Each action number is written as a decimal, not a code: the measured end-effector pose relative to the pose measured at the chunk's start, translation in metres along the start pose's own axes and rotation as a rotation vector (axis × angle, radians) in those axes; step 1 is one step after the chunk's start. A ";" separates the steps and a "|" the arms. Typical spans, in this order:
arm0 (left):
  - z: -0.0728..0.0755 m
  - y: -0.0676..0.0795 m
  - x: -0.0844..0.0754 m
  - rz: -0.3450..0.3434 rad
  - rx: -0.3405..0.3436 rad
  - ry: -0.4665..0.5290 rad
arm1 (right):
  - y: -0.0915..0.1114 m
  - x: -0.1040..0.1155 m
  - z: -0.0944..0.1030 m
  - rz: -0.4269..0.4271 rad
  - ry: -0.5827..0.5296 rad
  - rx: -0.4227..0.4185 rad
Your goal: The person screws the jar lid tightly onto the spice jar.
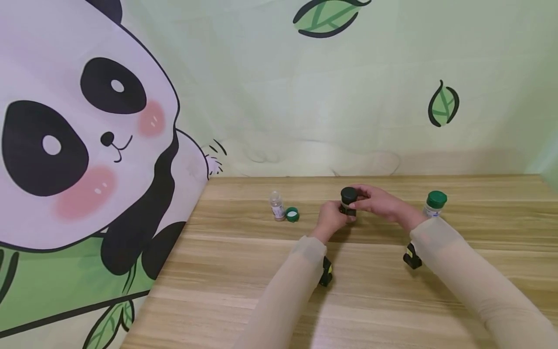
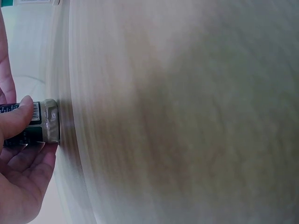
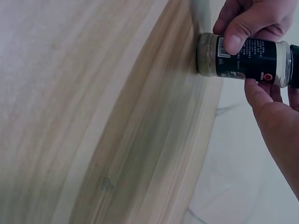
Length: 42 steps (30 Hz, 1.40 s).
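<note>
A spice jar [image 1: 348, 197] with a black cap and dark label stands upright between both hands. My left hand [image 1: 331, 218] grips its lower body, thumb [image 2: 17, 116] across the label beside the barcode. From the other side, my right hand [image 1: 379, 200] holds the upper part, its thumb on the label just below the neck and fingers behind. In the right wrist view the glass base of the jar [image 3: 206, 55] is right at the tabletop. Pale powder shows through the glass at the base.
Left of the hands stands a small clear bottle [image 1: 276, 207] without a cap, a green cap [image 1: 292, 214] lying upturned beside it. A green-lidded jar [image 1: 436, 199] stands on the right, partly behind the right sleeve. A panda-print cloth [image 1: 270, 87] hangs behind the wooden table [image 1: 226, 271].
</note>
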<state>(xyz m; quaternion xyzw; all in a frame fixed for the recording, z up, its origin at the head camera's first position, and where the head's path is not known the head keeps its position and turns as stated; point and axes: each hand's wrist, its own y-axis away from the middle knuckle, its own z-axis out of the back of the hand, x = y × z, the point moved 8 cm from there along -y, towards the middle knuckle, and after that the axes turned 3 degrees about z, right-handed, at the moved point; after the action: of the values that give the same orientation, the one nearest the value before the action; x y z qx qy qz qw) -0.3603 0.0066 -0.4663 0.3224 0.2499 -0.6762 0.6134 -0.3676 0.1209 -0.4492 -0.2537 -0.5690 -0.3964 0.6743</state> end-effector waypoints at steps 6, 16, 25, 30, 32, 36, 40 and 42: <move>0.001 0.000 -0.001 -0.004 -0.013 0.000 | -0.002 -0.002 0.000 -0.005 -0.017 0.021; 0.001 0.000 0.000 -0.003 -0.004 0.021 | 0.000 0.003 -0.002 -0.004 0.013 -0.015; 0.001 0.000 -0.001 -0.002 -0.005 0.026 | 0.000 0.003 -0.002 0.002 0.037 -0.060; 0.001 0.002 -0.001 0.010 -0.002 0.035 | 0.002 0.004 -0.003 -0.006 0.063 -0.078; 0.001 0.002 0.000 0.010 0.000 0.030 | 0.002 0.004 -0.003 -0.010 0.069 -0.087; 0.000 0.001 0.000 0.000 -0.004 0.014 | 0.003 0.004 -0.004 -0.015 0.065 -0.112; 0.000 -0.001 0.001 0.000 -0.008 0.004 | 0.004 0.005 -0.004 -0.009 0.060 -0.134; 0.000 -0.001 0.001 0.000 -0.008 0.003 | 0.004 0.006 -0.004 -0.005 0.059 -0.139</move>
<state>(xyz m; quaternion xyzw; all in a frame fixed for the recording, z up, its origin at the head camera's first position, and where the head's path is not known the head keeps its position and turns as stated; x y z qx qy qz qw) -0.3618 0.0060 -0.4672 0.3210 0.2533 -0.6748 0.6143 -0.3618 0.1186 -0.4441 -0.2867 -0.5205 -0.4441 0.6705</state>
